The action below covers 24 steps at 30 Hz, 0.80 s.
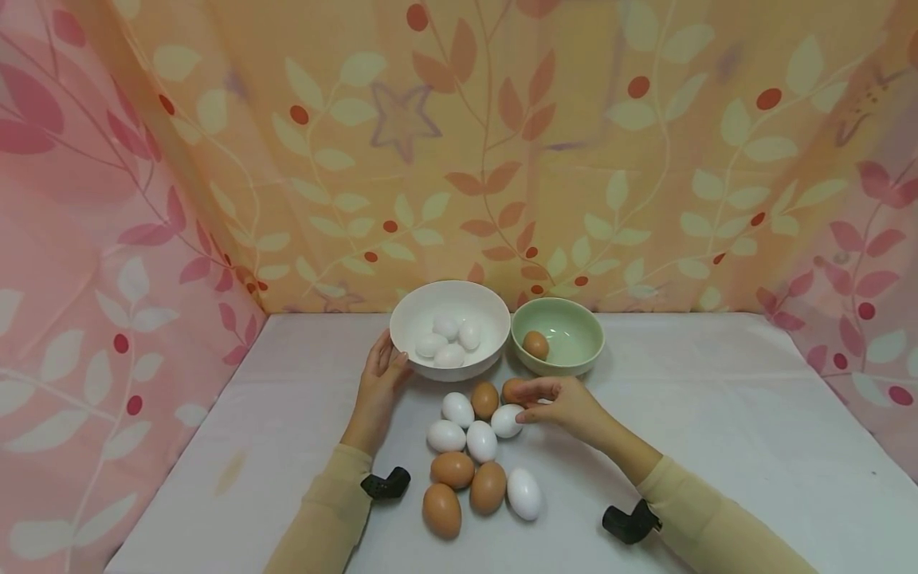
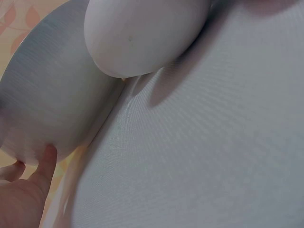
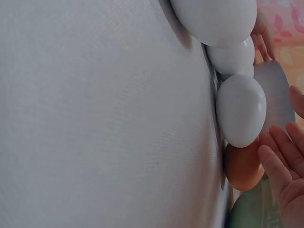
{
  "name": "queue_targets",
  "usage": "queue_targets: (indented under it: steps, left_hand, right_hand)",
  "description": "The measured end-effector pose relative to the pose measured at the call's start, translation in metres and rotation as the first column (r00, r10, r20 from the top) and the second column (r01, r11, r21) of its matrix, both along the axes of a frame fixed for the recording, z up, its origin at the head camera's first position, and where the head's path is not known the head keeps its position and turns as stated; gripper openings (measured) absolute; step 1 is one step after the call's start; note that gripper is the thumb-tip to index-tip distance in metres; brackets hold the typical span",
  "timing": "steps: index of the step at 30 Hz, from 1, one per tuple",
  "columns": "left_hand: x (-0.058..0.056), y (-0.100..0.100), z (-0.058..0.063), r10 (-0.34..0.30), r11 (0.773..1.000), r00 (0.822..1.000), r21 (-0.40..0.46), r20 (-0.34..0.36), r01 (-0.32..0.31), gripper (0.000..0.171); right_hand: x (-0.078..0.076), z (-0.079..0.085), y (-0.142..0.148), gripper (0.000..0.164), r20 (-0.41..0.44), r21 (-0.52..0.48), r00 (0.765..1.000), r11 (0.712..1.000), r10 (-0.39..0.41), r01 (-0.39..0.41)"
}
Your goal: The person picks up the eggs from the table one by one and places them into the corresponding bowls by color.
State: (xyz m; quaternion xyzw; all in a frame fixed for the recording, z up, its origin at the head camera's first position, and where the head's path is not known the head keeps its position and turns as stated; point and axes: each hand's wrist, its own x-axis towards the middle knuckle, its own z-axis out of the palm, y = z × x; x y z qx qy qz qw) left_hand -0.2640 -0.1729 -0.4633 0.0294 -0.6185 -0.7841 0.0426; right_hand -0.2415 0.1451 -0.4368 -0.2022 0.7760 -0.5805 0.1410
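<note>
My left hand point(image 1: 380, 391) rests at the left side of a white bowl point(image 1: 405, 323) that holds several white eggs point(image 1: 449, 355). In the left wrist view its fingertips point(image 2: 49, 153) touch the bowl's outer wall. My right hand point(image 1: 566, 406) reaches over the far end of a cluster of eggs, its fingers overlapping a brown egg point(image 1: 511, 391) and its thumb beside a white egg point(image 1: 506, 421). From the right wrist, the fingers look extended beside the brown egg point(image 3: 242, 166), with the thumb apart from them. No egg is enclosed in that hand.
A green bowl point(image 1: 574, 335) with one brown egg point(image 1: 535, 345) stands right of the white bowl. Towards me lie several more eggs, white point(image 1: 525, 494) and brown point(image 1: 441, 511), on the white tablecloth point(image 1: 717, 414). Patterned curtains point(image 1: 502, 159) border the table.
</note>
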Motion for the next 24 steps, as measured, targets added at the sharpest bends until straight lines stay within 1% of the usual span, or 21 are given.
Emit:
queue_targets:
  steps: [6,13,18,24]
  left_hand:
    - [0.0005,-0.0001,0.0012,-0.005,1.000,1.000,0.007,0.007,0.005,0.065]
    - [-0.0001,0.0015,0.0027,0.000,1.000,1.000,0.004,0.008,0.000,0.064]
    - [-0.0014,0.0005,0.0020,-0.004,1.000,1.000,-0.005,-0.003,0.004,0.064]
    - [-0.0004,0.0000,0.0008,-0.007,1.000,1.000,-0.004,0.009,0.007,0.065]
  right_hand:
    - [-0.0004,-0.0035,-0.0025,0.045,0.004,0.029,1.000,0.999,-0.018,0.017]
    - [0.0010,-0.0029,-0.0030,0.044,-0.015,0.020,1.000,1.000,-0.022,0.022]
    - [0.0024,-0.0032,-0.0020,0.044,-0.021,0.038,0.999,0.999,-0.034,0.035]
    - [0.0047,-0.0057,-0.0010,0.043,-0.047,0.073,0.999,0.997,-0.015,0.018]
